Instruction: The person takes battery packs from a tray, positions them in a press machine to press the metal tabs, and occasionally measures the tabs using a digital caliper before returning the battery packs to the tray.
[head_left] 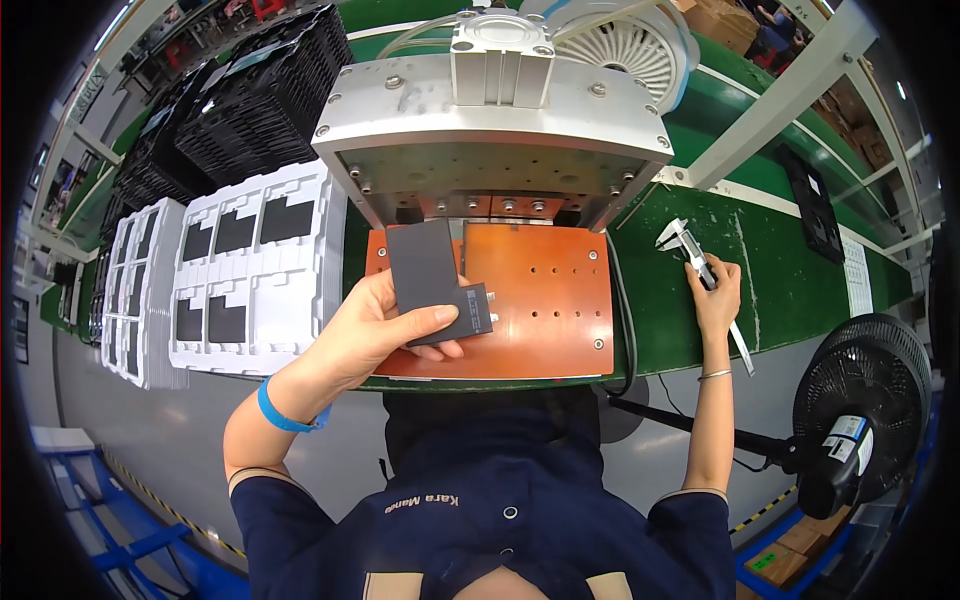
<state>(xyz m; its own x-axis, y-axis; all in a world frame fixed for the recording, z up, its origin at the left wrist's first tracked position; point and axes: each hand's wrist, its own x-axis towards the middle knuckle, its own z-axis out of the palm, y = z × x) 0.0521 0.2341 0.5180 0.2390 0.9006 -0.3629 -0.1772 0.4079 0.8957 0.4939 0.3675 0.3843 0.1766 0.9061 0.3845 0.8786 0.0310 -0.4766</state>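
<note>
My left hand [400, 325] holds a flat black L-shaped battery pack [425, 265], thumb on its lower part near some small printed marks; two metal tabs stick out at its right side. Beneath it lies the orange plate [545, 335] of a press [490, 130]. On the green table at the right, my right hand [718, 290] is closed around a caliper [684, 240], whose jaws point up and left and whose beam runs down past the wrist.
White trays [255, 345] with black packs stand at the left, with stacked black trays [260, 110] behind. A black fan [860, 410] is at the lower right, a white fan [625, 50] behind the press. A black cable [625, 310] runs beside the plate.
</note>
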